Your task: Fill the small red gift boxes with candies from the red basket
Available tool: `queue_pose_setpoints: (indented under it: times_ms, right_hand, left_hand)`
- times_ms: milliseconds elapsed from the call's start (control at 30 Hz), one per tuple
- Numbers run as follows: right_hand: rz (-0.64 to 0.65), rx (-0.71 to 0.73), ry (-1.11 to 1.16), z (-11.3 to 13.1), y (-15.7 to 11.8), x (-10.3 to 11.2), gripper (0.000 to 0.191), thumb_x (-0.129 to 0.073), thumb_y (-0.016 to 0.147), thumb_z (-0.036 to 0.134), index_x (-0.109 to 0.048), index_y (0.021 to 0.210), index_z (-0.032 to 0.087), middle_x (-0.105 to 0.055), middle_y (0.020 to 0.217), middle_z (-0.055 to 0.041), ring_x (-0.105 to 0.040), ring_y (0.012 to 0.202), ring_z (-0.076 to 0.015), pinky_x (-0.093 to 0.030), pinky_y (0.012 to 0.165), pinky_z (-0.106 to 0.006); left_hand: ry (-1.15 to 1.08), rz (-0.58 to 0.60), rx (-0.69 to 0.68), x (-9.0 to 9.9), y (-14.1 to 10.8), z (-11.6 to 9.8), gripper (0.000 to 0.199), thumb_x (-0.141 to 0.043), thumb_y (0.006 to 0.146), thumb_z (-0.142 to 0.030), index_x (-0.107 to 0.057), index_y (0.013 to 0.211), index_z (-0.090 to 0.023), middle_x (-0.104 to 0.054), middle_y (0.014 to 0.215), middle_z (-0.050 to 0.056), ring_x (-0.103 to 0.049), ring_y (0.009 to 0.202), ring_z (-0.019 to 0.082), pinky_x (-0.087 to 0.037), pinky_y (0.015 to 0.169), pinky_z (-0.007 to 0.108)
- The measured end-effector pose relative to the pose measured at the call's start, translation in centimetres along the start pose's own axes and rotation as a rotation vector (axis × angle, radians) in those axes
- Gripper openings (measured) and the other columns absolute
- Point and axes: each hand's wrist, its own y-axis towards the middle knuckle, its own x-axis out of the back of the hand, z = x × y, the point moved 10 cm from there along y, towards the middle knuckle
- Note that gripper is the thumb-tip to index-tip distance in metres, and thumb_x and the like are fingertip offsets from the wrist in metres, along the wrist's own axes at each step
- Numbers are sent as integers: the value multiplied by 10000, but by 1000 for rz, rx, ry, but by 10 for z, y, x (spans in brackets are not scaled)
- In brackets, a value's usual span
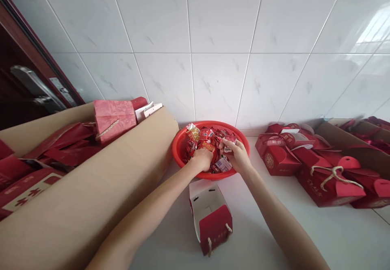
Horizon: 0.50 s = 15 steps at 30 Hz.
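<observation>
A red plastic basket [211,176] against the tiled wall holds many small wrapped candies [224,164], mostly red, some gold or pale. My left hand [204,159] reaches down among them, bent at the wrist, its fingers hidden by the hand and the red wrappers. At the basket's right side, my right hand [240,155] is closed, thumb and fingers pinching a small red-and-white wrapped candy [228,149]. Just in front of the basket stands an open red gift box [215,225] with a white inside and rope handles; no candy shows in it.
To the left, a large cardboard carton [122,168] holds red gift boxes and bags [115,119]. Closed red gift boxes [282,160] cluster on the right, beside another carton [338,138]. A door handle [36,85] shows at far left.
</observation>
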Motion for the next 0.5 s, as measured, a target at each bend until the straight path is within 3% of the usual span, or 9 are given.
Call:
queue_pose_setpoints:
  times_ms: [133, 200, 300, 367, 500]
  right_hand:
    - [-45, 6, 24, 0, 1, 5, 293, -811, 627, 428, -631, 692, 207, -626, 672, -4, -509, 567, -128, -440, 556, -276]
    - [-64, 3, 18, -1, 2, 7, 258, -781, 639, 418, -639, 709, 214, -629, 695, -11, -507, 581, -134, -447, 555, -277]
    - [-81, -19, 22, -4, 4, 9, 212, -746, 653, 400, -649, 711, 221, -658, 758, -27, -542, 627, -147, -473, 577, -284]
    - [-104, -31, 42, -6, 5, 12, 213, -759, 643, 397, -657, 714, 223, -673, 782, -27, -569, 655, -152, -488, 589, -283]
    - [-145, -9, 43, -5, 4, 14, 293, -840, 599, 418, -661, 708, 214, -655, 737, -10, -584, 657, -150, -502, 582, -271]
  left_hand:
    - [10, 90, 43, 8, 0, 10, 103, -723, 560, -109, -687, 611, -192, -721, 692, 96, -703, 780, 292, -525, 736, 352]
    - [-184, 55, 55, 23, -2, 17, 74, -663, 628, -136, -706, 631, -196, -711, 658, 52, -686, 738, 246, -517, 702, 317]
    - [-667, -90, 67, 46, -6, 26, 205, -626, 692, -161, -767, 837, -193, -751, 811, 37, -678, 821, 209, -520, 728, 292]
    - [-925, -145, 69, 51, -8, 27, 289, -654, 704, -178, -766, 971, -184, -754, 921, 49, -674, 869, 197, -524, 729, 282]
    - [-1130, -203, -18, 58, -6, 9, 373, -735, 707, -219, -739, 1076, -169, -739, 1063, 80, -675, 936, 200, -538, 763, 292]
